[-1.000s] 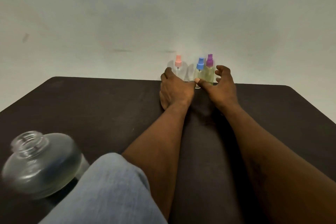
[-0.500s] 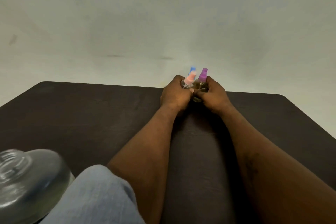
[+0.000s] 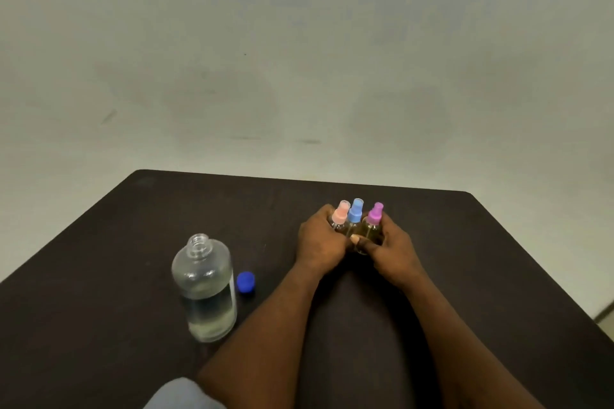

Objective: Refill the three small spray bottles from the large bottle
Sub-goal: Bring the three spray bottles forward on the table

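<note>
Three small clear spray bottles stand bunched together between my hands: one with a pink top [image 3: 341, 213], one with a blue top [image 3: 355, 212], one with a purple top [image 3: 375, 214]. My left hand [image 3: 320, 244] cups the bunch from the left and my right hand [image 3: 390, 251] from the right, so the bottle bodies are mostly hidden. The large clear bottle [image 3: 206, 289] stands uncapped to the left, about half full of clear liquid. Its blue cap [image 3: 246, 282] lies just to its right.
The dark table [image 3: 99, 276] ends at a far edge just beyond the spray bottles and at a right edge near my right forearm. A pale wall is behind. A light-blue sleeve or cloth [image 3: 179, 395] shows at the bottom.
My hands closed around the three spray bottles at the far edge and drew them together toward me. The view shifted, so the large bottle and blue cap now show fully.
</note>
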